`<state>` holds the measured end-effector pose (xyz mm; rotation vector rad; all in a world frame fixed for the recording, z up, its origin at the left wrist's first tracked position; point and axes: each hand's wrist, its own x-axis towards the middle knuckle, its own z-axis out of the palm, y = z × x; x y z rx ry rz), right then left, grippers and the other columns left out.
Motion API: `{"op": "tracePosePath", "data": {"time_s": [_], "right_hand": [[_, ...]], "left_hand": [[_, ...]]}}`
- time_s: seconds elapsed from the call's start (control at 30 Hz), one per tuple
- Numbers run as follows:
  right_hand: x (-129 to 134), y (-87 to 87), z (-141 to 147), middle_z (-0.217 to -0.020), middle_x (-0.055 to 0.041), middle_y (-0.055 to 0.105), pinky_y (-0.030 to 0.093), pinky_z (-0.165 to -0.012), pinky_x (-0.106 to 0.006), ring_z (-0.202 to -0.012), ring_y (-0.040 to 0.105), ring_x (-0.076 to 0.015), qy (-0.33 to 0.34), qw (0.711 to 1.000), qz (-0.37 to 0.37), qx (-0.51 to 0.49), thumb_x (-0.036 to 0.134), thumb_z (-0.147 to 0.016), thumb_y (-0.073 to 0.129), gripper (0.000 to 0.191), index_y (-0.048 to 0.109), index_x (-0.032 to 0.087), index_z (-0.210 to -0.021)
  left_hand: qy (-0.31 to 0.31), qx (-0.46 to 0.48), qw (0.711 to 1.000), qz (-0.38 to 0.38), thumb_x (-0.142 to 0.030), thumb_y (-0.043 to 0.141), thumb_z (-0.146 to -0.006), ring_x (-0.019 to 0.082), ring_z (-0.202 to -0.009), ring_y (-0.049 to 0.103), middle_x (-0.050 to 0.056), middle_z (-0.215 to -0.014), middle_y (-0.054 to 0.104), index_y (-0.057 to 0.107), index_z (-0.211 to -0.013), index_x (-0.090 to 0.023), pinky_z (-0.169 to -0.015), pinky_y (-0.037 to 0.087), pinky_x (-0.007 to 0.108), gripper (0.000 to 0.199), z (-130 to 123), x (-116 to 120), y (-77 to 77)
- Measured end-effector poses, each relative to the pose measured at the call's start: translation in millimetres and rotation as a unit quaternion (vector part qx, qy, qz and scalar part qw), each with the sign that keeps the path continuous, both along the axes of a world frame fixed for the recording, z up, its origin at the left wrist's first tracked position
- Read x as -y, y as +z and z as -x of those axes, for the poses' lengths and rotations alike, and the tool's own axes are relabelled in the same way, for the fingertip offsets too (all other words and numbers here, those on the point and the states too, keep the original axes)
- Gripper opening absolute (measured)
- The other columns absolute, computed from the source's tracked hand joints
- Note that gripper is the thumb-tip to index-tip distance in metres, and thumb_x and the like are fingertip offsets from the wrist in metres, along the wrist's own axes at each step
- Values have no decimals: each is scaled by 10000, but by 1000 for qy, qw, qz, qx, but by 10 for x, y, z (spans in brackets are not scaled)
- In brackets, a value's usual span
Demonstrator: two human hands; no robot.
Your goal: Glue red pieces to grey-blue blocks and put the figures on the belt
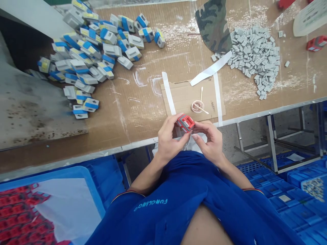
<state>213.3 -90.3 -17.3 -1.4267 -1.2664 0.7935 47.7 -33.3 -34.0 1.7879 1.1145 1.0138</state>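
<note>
Near the table's front edge, my left hand (pixel 170 137) is closed around a small red and grey plastic toy vehicle body (pixel 186 123), its squarish recess turned up. My right hand (pixel 211 139) is beside it, thumb and forefinger drawn together at the body's right side; anything between those fingertips is too small to make out. Just beyond the hands, a small round cup (pixel 197 106) stands on a cardboard sheet (pixel 182 97). One cotton swab (pixel 202 91) leans at the cup's far side, and another swab (pixel 205 111) points to the right.
White, blue and yellow blocks (pixel 87 51) are heaped at the left. Small grey pieces (pixel 255 58) lie piled at the right by a camouflage cloth (pixel 216 27). Another red body (pixel 316 43) sits far right. Below left, a blue crate (pixel 89 183) holds red parts.
</note>
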Motion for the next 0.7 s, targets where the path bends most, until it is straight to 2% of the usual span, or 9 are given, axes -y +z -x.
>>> {"op": "tracePosePath", "data": {"time_s": [0.1,0.17,0.27,0.37,0.47,0.6,0.7], "right_hand": [[-49,-49,-188,-961,-17,768,647,-682,-281,-745,734,-141,-67,996,-33,38,348,-993,757,237,706,254,-1204],[-128,-68,-304,-949,3,760,612,-654,-262,-708,694,-125,-97,992,-51,60,318,-959,795,316,692,272,-1254],[-283,-49,-406,-966,7,759,594,-658,-268,-709,673,-125,-57,992,-61,96,276,-954,794,349,699,286,-1289],[-420,6,-428,-961,-4,778,589,-668,-284,-724,679,-136,-31,985,-85,146,231,-988,749,205,759,286,-1185],[-509,51,-430,-975,-15,787,593,-680,-295,-773,708,-150,-30,979,-102,173,187,-1002,723,175,792,292,-1124],[-585,86,-453,-977,-17,764,617,-740,-321,-880,738,-173,-18,976,-108,190,185,-1020,707,195,802,309,-1136],[-632,108,-477,-996,-23,774,638,-795,-359,-911,751,-191,-18,973,-118,199,229,-1037,700,162,802,312,-1132]], "left_hand": [[2,16,999,48,-262,800,-913,269,-1163,781,118,-1287,783,615,-1438,-215,-1069,629,436,559,-20,1,-59],[4,17,998,52,-252,800,-913,258,-1161,788,112,-1298,787,621,-1434,-216,-1072,628,427,552,-27,-17,-76],[-2,16,998,54,-258,789,-926,237,-1143,795,103,-1299,792,625,-1428,-217,-1041,640,396,530,-22,-57,-73],[-13,12,998,54,-281,811,-917,245,-1153,797,108,-1300,795,634,-1416,-216,-1036,643,397,534,4,-86,-84],[-22,35,997,66,-331,890,-862,264,-1149,799,121,-1283,800,651,-1401,-212,-1039,641,406,601,45,-103,-117],[-39,126,982,139,-365,940,-819,249,-1112,799,125,-1248,795,668,-1376,-204,-1015,649,382,641,92,-141,-117],[-49,159,969,186,-361,953,-805,246,-1121,787,131,-1259,781,682,-1348,-195,-1027,647,390,629,100,-180,-80]]}}
